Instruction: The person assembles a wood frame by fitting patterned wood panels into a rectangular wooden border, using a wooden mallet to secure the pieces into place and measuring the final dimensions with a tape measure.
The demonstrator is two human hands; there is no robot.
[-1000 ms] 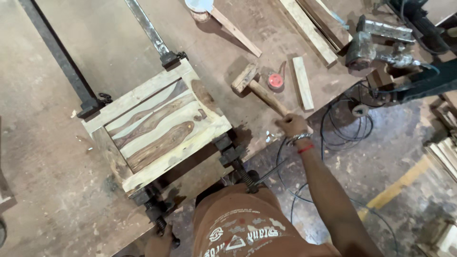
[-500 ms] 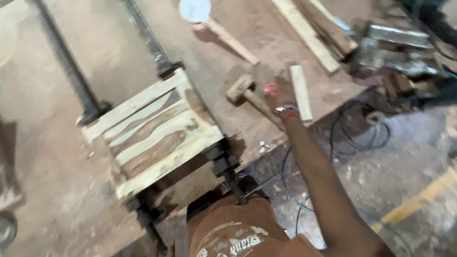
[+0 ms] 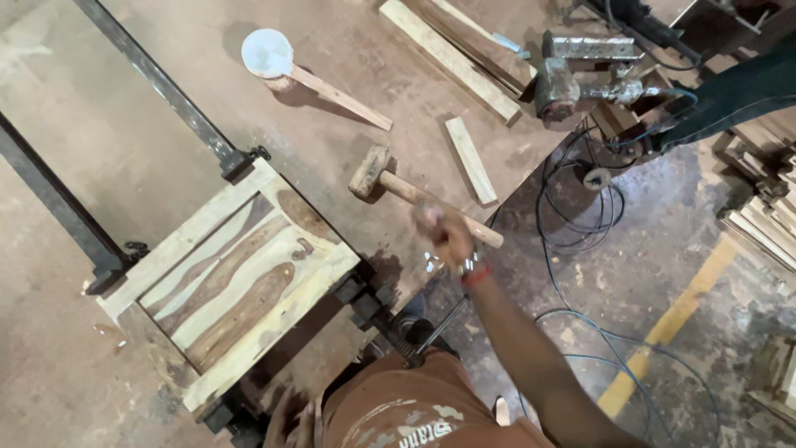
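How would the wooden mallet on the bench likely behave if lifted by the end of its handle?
The mallet would probably feel head-heavy: its thick block head sits far from the handle end under the right hand. It looks rigid solid wood, so no flex. The squared head should stop it rolling on the workbench.

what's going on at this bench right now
A person stands at a wooden workbench. Their right hand is over the handle of a wooden mallet lying on the bench; the hand is blurred, so the grip is unclear. Their left hand is low at the bench edge. A wooden panel frame sits held in long metal bar clamps. Loose wood strips lie nearby.
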